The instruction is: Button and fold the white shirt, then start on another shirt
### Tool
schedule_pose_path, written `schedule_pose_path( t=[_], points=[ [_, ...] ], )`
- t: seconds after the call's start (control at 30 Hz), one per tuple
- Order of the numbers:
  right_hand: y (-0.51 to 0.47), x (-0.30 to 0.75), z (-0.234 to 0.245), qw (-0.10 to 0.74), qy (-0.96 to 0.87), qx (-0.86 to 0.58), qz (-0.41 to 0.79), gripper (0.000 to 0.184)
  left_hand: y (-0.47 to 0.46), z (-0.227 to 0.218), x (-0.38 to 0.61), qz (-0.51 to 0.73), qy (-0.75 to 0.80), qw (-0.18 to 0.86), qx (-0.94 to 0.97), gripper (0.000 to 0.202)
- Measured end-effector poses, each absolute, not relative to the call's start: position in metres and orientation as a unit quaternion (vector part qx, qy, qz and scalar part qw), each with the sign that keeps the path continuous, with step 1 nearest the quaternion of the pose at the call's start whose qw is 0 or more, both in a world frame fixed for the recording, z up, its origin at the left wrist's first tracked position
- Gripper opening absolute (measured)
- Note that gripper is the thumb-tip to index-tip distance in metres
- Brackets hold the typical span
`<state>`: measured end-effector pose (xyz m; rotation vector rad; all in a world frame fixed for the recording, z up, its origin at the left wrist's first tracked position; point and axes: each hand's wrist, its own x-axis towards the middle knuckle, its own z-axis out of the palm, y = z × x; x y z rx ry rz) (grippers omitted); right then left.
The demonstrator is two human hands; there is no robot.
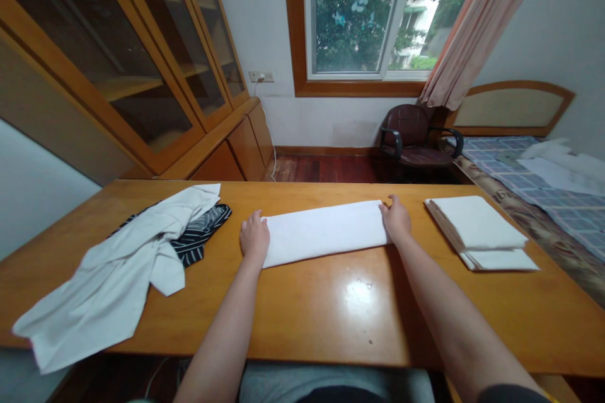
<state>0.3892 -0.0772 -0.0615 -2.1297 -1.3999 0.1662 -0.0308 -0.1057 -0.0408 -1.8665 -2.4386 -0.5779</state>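
A white cloth (326,232), folded into a long flat strip, lies across the middle of the wooden table. My left hand (254,238) grips its left end, fingers curled at the edge. At the opposite end, my right hand (396,220) is closed on the strip's corner, with the thumb side against the cloth. The undersides of both grips are hidden. To the left lies a crumpled white cloth (127,264), partly over a black-and-white striped cloth (201,236). A stack of folded white cloths (477,223) sits to the right of my right hand.
The wooden table (302,315) spans the view, its near edge close to my body. A glass-fronted cabinet (155,63) stands at the back left. Beyond the table are a dark red armchair (411,132), a window, a pink curtain (486,25) and a bed (558,189).
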Motion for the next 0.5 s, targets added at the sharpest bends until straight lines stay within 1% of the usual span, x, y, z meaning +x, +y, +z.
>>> schedule_pose_path(
  t=[0.1,0.23,0.33,0.4,0.5],
  points=[
    [-0.084,0.388,-0.057,0.298,-0.551,-0.78,0.005,0.046,-0.109,-0.031,-0.031,-0.182,-0.774,0.056,-0.603,0.04],
    [-0.088,0.37,-0.043,0.267,-0.636,-0.722,-0.056,0.04,-0.115,-0.016,-0.008,-0.191,-0.691,0.08,-0.693,0.042],
    [-0.087,0.336,-0.038,0.242,-0.75,-0.615,-0.017,0.042,-0.12,-0.016,0.03,-0.16,-0.612,0.06,-0.772,0.043],
    [-0.09,0.311,-0.041,0.205,-0.823,-0.53,0.014,0.044,-0.123,-0.024,0.055,-0.137,-0.584,0.038,-0.8,0.046],
    [-0.096,0.286,-0.053,0.158,-0.864,-0.476,0.044,0.048,-0.125,-0.04,0.074,-0.112,-0.599,-0.001,-0.793,0.052]
  ],
)
